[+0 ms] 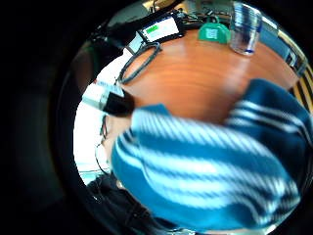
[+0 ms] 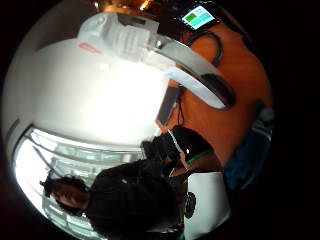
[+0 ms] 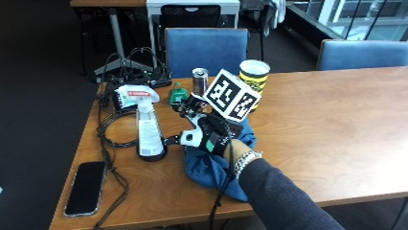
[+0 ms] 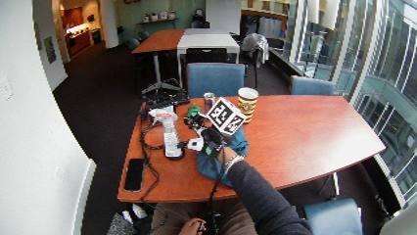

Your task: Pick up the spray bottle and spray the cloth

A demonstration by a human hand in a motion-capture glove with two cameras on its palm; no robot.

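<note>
The white plastic spray bottle (image 3: 147, 128) stands upright on the wooden table (image 3: 319, 110), long axis vertical, its trigger head with the red label at the top and the nozzle pointing toward the gloved right hand (image 3: 207, 134). That hand hovers just beside the bottle, above the crumpled blue cloth (image 3: 213, 167) with white stripes. Whether its fingers are spread or curled cannot be told; it holds nothing visible. A dark phone (image 3: 85, 188) lies flat near the table's edge.

Glossy wood table (image 3: 331, 120); plastic spray bottle (image 3: 148, 129); striped cloth (image 1: 205, 166)
</note>
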